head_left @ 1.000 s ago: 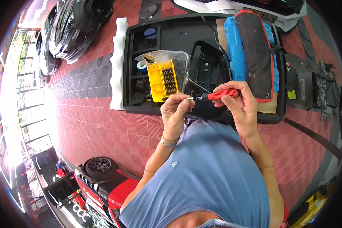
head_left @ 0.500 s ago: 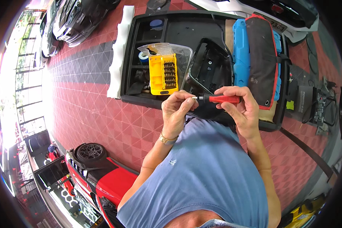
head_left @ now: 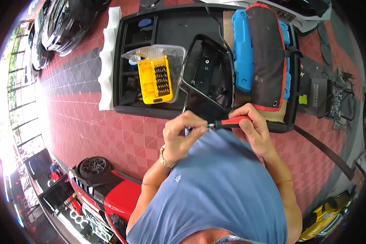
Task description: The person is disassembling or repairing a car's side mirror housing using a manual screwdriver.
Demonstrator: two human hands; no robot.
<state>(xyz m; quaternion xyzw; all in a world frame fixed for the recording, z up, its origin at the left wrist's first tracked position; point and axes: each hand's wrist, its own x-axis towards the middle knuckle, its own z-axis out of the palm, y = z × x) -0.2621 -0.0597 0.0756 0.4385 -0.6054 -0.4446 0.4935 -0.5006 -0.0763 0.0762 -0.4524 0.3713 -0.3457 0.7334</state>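
Head-mounted wide fisheye view, downward, close above the blue shirt [head_left: 219, 183].

Between the left hand [head_left: 183, 134] and the right hand [head_left: 255, 131], a slim red-and-black screwdriver [head_left: 232, 121]. Beyond the left, a yellow rectangular plastic bit case [head_left: 149, 83]; beyond the right, a red-edged black fabric tool roll [head_left: 267, 59] beside a long sky-blue plastic case [head_left: 242, 53]. Below both, a blue cloth shirt [head_left: 219, 183].

A red car [head_left: 122, 196] and bit case [head_left: 154, 81] suggest a workshop.
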